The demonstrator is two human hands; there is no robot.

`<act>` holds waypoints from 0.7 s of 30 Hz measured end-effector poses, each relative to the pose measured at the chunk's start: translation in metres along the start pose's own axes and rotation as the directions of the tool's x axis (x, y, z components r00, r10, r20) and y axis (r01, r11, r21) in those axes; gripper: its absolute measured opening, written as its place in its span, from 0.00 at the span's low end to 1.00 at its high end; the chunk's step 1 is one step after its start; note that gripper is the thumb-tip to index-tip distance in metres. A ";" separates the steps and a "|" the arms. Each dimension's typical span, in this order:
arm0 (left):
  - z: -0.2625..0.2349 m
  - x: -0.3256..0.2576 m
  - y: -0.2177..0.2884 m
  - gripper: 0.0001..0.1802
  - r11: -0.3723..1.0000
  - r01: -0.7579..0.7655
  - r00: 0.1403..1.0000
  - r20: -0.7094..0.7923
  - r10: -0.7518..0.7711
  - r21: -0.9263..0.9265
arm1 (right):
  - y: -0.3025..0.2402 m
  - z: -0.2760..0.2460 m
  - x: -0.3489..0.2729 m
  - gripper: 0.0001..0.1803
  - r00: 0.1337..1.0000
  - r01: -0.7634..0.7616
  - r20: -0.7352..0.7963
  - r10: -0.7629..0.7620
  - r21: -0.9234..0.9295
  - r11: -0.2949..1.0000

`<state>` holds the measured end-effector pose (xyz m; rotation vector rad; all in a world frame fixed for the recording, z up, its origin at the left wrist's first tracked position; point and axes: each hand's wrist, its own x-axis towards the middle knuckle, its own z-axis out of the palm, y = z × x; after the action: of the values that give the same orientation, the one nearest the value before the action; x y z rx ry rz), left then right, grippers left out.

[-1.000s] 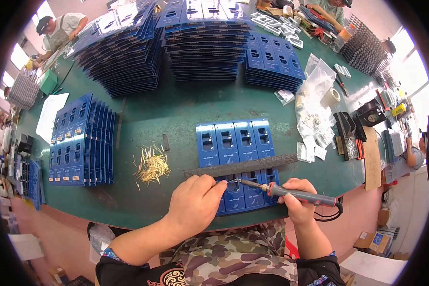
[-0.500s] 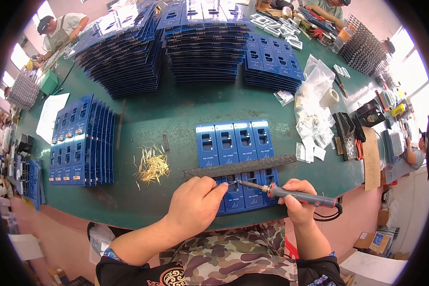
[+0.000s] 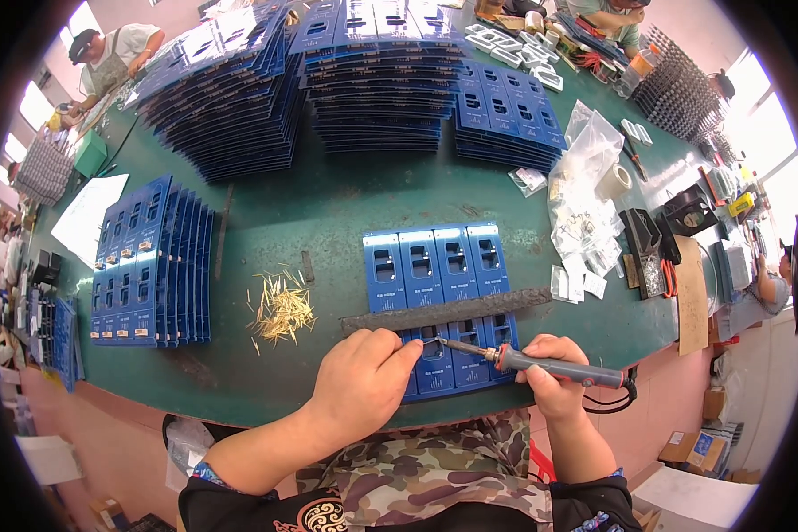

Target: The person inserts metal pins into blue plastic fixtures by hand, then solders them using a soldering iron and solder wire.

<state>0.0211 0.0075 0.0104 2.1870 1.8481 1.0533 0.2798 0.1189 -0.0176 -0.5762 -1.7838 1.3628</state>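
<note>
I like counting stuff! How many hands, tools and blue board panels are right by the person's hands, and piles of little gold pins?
Hands: 2, the left hand and the right hand
Soldering iron: 1
Blue board panel under the hands: 1
Pile of gold pins: 1
Total: 5

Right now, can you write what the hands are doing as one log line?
left hand: pinching at blue circuit board panel | right hand: gripping soldering iron, tip on panel | dark bar: across panel | yellow pins: loose beside
</note>
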 end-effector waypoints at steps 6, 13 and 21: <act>0.001 -0.001 0.000 0.15 1.000 -0.001 1.000 0.002 0.001 -0.004 | 0.000 0.000 0.000 0.12 1.000 0.003 0.001 -0.003 -0.006 1.000; 0.000 0.000 0.000 0.15 1.000 0.006 1.000 -0.022 -0.006 -0.007 | -0.001 0.002 0.000 0.11 1.000 0.020 -0.024 -0.019 0.021 1.000; 0.000 0.000 0.000 0.14 1.000 0.013 1.000 -0.001 -0.013 0.000 | -0.005 0.008 0.003 0.11 0.997 -0.005 -0.078 0.006 0.006 1.000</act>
<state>0.0213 0.0073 0.0108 2.1718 1.8605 1.0517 0.2723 0.1150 -0.0127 -0.6230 -1.7169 1.3308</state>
